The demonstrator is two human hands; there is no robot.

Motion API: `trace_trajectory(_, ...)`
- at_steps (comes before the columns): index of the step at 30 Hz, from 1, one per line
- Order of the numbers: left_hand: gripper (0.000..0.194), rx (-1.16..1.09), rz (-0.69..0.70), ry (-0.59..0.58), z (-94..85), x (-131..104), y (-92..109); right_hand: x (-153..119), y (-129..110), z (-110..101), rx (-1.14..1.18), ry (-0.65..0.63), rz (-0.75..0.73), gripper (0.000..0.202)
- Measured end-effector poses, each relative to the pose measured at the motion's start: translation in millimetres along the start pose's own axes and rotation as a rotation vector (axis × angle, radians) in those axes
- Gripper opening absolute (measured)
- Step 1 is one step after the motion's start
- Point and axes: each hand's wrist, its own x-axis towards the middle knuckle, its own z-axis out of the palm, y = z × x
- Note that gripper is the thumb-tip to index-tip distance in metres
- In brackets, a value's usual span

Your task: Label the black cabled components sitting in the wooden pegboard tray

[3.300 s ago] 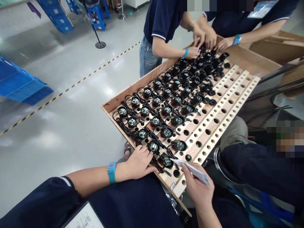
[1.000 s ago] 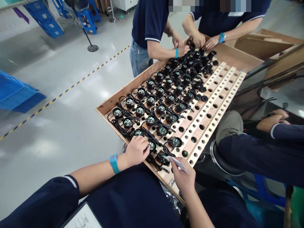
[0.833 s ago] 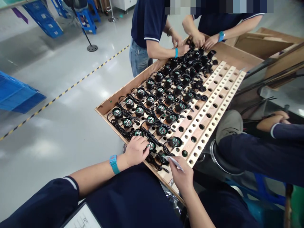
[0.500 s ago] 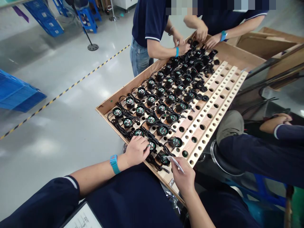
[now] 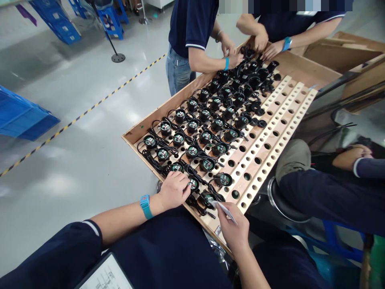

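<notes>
My left hand (image 5: 175,189), fingers bent and close together, lies over the near edge of the wooden tray (image 5: 141,158). Its fingertips touch a black round housing (image 5: 194,184) with a green circuit board inside; the grip underneath is partly hidden. My right hand (image 5: 233,226) is closed on a thin pale flat piece (image 5: 226,212), pinched between thumb and fingers. The tip of this piece reaches the rim of another open black housing (image 5: 207,197) at the tray's near corner. Coiled black cables (image 5: 197,206) lie beside these housings.
Rows of similar housings with cables fill much of the tray. Drilled pale wooden strips (image 5: 261,192) run along its right side. Two people's hands (image 5: 233,56) (image 5: 270,49) work at the far end. Another person sits at the right on a round stool (image 5: 272,196).
The view has shifted slightly. The pale piece in my right hand is turned a little, showing more of its flat side. My left hand stays in about the same place.
</notes>
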Motion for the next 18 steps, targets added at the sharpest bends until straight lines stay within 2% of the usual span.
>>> trace_trajectory(4, 0.024, -0.008, -0.012, -0.008, 0.6, 0, 0, -2, 4, 3, 0.016, -0.032, 0.007, 0.008)
trace_trajectory(12, 0.024, -0.004, -0.010, -0.005, 0.9, 0, -1, -4, 14, -1, -0.016, 0.001, -0.031, 0.012)
trace_trajectory(18, 0.023, 0.002, -0.008, -0.001, 1.0, -1, -1, -3, 11, -1, -0.015, 0.019, -0.055, 0.014)
